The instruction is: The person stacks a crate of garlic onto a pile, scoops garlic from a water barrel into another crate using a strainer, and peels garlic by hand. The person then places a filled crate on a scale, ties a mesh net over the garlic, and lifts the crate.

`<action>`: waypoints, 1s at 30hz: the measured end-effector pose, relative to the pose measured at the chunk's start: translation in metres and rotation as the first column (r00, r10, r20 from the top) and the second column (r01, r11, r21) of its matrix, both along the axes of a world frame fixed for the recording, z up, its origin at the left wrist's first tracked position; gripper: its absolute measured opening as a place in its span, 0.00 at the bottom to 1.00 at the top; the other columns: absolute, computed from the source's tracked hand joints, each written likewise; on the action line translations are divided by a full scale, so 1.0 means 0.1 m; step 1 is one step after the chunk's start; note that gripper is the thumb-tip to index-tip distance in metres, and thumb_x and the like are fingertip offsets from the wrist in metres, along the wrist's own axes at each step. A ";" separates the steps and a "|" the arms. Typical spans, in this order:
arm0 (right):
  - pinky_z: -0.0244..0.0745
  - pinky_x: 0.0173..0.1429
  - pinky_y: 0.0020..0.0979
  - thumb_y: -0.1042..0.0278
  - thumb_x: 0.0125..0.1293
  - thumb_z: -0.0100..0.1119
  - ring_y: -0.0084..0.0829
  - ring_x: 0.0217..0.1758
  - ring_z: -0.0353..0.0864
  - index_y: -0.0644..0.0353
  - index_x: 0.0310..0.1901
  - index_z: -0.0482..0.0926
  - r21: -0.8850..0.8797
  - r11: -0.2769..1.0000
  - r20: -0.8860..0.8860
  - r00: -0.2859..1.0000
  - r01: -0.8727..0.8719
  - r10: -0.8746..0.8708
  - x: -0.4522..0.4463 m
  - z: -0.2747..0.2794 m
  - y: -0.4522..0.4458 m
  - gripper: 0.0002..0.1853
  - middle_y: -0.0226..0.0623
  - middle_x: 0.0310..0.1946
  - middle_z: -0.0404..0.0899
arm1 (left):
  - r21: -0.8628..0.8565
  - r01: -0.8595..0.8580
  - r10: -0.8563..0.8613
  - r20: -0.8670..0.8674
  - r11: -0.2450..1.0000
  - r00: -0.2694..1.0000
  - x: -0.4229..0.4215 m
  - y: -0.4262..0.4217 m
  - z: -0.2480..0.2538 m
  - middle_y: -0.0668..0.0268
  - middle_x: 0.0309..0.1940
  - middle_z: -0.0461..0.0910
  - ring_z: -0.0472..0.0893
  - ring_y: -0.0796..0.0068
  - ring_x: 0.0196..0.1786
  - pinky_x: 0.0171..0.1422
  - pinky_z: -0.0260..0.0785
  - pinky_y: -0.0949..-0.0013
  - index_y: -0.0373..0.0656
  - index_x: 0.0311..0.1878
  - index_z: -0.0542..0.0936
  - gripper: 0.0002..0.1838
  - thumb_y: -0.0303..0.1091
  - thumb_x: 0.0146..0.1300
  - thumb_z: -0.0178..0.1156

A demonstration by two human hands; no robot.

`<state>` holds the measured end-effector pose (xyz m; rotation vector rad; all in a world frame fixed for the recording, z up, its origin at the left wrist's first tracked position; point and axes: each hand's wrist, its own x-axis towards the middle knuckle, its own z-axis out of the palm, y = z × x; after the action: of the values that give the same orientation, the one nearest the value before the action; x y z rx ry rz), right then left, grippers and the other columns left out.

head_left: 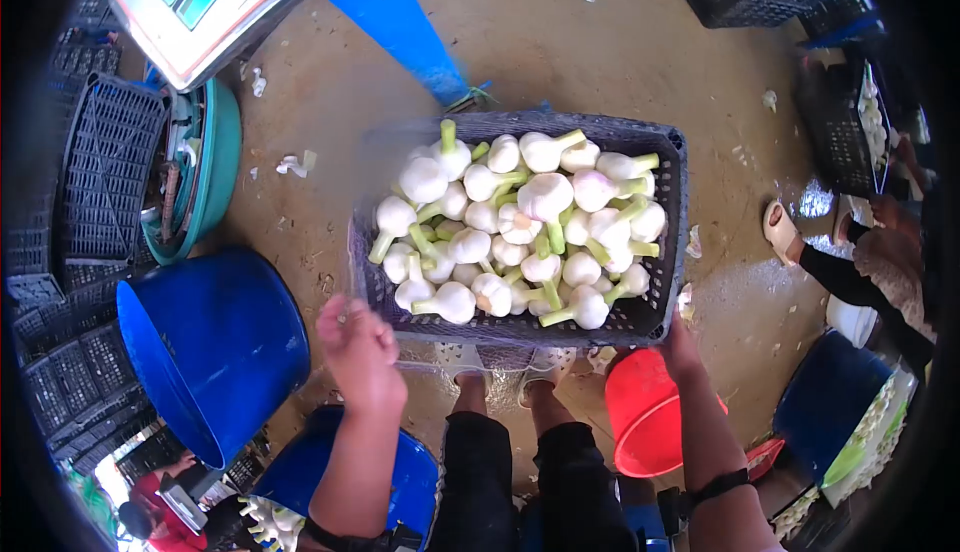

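A black plastic crate (676,242) full of white garlic bulbs (545,197) with short green stems is in the middle of the view. Thin, see-through netting shows along its left and lower sides. My left hand (357,344) is just off the crate's lower left corner, its fingers curled and blurred; what they hold, if anything, is too small to name. At the lower right corner, my right hand (682,350) grips the crate's edge, with its fingers partly hidden.
A scale (215,12) on a blue post (400,27) stands beyond the crate. Blue tubs (215,347), a red bucket (650,417) and a green basin (222,162) surround the near floor. Co-workers (165,512) are at lower left and right, beside stacked crates (115,167).
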<state>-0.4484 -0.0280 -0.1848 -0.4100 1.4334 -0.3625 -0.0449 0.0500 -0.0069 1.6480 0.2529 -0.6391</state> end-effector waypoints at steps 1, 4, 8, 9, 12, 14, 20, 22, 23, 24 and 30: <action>0.75 0.49 0.32 0.47 0.71 0.36 0.29 0.44 0.79 0.59 0.59 0.67 -0.041 0.985 0.136 0.978 0.167 -0.160 0.21 0.05 -0.07 0.26 0.40 0.44 0.79 | 0.133 0.175 -0.182 0.038 0.976 0.983 -0.06 -0.12 0.00 0.67 0.25 0.70 0.70 0.78 0.22 0.19 0.57 0.76 0.46 0.54 0.64 0.18 0.32 0.63 0.56; 0.76 0.47 0.32 0.52 0.71 0.39 0.28 0.43 0.80 0.57 0.56 0.68 0.074 0.988 0.209 0.967 0.133 -0.145 0.32 -0.27 -0.21 0.21 0.38 0.42 0.80 | 0.643 0.419 -0.726 0.330 0.641 0.603 -0.04 -0.22 0.01 0.61 0.32 0.73 0.74 0.67 0.35 0.35 0.66 0.67 0.44 0.56 0.68 0.23 0.32 0.56 0.61; 0.74 0.37 0.29 0.56 0.70 0.42 0.23 0.33 0.77 0.56 0.43 0.71 -0.166 0.897 0.139 0.911 0.409 -0.389 0.30 -0.35 -0.15 0.13 0.32 0.30 0.78 | 0.821 0.137 -0.826 0.563 0.555 -0.029 -0.12 -0.54 0.10 0.52 0.48 0.72 0.69 0.53 0.53 0.59 0.60 0.55 0.41 0.50 0.75 0.24 0.32 0.47 0.67; 0.69 0.31 0.27 0.57 0.70 0.42 0.21 0.27 0.72 0.54 0.37 0.69 -0.126 0.821 0.138 0.830 0.556 -0.541 0.23 -0.38 -0.11 0.11 0.28 0.25 0.74 | 0.777 0.252 -0.805 0.593 0.577 0.016 -0.20 -0.64 0.07 0.53 0.52 0.70 0.69 0.52 0.54 0.58 0.62 0.57 0.42 0.49 0.76 0.23 0.32 0.46 0.67; 0.51 0.20 0.24 0.56 0.70 0.43 0.19 0.15 0.57 0.51 0.29 0.66 -0.076 0.644 0.058 0.648 0.761 -0.759 0.26 -0.21 -0.22 0.13 0.21 0.15 0.59 | 0.586 0.628 -0.789 0.609 0.511 0.074 -0.59 -1.06 -0.25 0.55 0.51 0.72 0.72 0.57 0.55 0.59 0.65 0.62 0.40 0.47 0.77 0.20 0.30 0.49 0.67; 0.48 0.17 0.24 0.51 0.68 0.44 0.19 0.12 0.53 0.49 0.28 0.67 0.006 0.853 -0.004 0.853 0.521 -0.521 0.23 -0.35 -0.23 0.15 0.20 0.12 0.54 | 0.520 0.746 -0.770 0.638 0.416 -0.016 -0.95 -1.36 -0.45 0.54 0.53 0.71 0.71 0.55 0.56 0.60 0.64 0.61 0.40 0.50 0.76 0.22 0.29 0.48 0.66; 0.45 0.15 0.22 0.47 0.66 0.49 0.16 0.12 0.54 0.52 0.32 0.71 0.242 0.952 0.113 0.969 0.189 -0.221 0.06 0.78 -0.39 0.16 0.18 0.13 0.59 | 0.673 0.729 -0.667 0.603 0.129 -0.438 -1.38 -1.74 -1.03 0.55 0.61 0.66 0.64 0.56 0.65 0.68 0.56 0.56 0.42 0.54 0.74 0.24 0.30 0.51 0.62; 0.49 0.16 0.20 0.55 0.67 0.52 0.13 0.15 0.56 0.57 0.38 0.73 0.084 0.994 -0.044 0.997 -0.065 0.069 0.21 1.16 -0.50 0.13 0.19 0.17 0.63 | 0.710 0.697 -0.564 0.619 0.104 -0.546 -1.29 -1.62 -1.12 0.56 0.60 0.68 0.65 0.57 0.64 0.68 0.57 0.56 0.42 0.53 0.74 0.23 0.31 0.51 0.61; 0.49 0.16 0.20 0.55 0.67 0.52 0.13 0.15 0.56 0.57 0.38 0.73 0.084 0.995 -0.043 0.997 -0.059 0.063 0.25 1.28 -0.53 0.13 0.19 0.17 0.63 | 0.750 0.657 -0.447 0.617 0.084 -0.647 -1.21 -1.52 -1.13 0.58 0.59 0.69 0.67 0.59 0.64 0.68 0.57 0.57 0.42 0.52 0.74 0.21 0.32 0.52 0.61; 0.50 0.17 0.18 0.59 0.66 0.53 0.12 0.16 0.57 0.60 0.42 0.73 0.045 0.998 -0.027 0.998 -0.048 0.050 0.29 1.38 -0.56 0.12 0.20 0.18 0.65 | 0.751 0.656 -0.443 0.616 0.081 -0.651 -1.14 -1.39 -1.12 0.58 0.59 0.69 0.67 0.59 0.64 0.68 0.57 0.57 0.42 0.52 0.74 0.21 0.32 0.52 0.61; 0.60 0.24 0.17 0.67 0.64 0.55 0.15 0.19 0.66 0.66 0.48 0.74 -0.097 0.995 0.057 0.998 -0.001 0.006 0.99 1.84 -1.03 0.14 0.25 0.21 0.71 | 0.722 0.662 -0.392 0.560 -0.202 -0.730 -0.49 -0.72 -1.11 0.62 0.59 0.70 0.68 0.62 0.63 0.68 0.58 0.57 0.42 0.50 0.75 0.22 0.37 0.51 0.63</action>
<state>-0.3499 -0.1313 -0.0004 -0.4769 1.3622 -0.4390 -0.0935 -0.0224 -0.1177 1.1458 -2.5223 -0.6000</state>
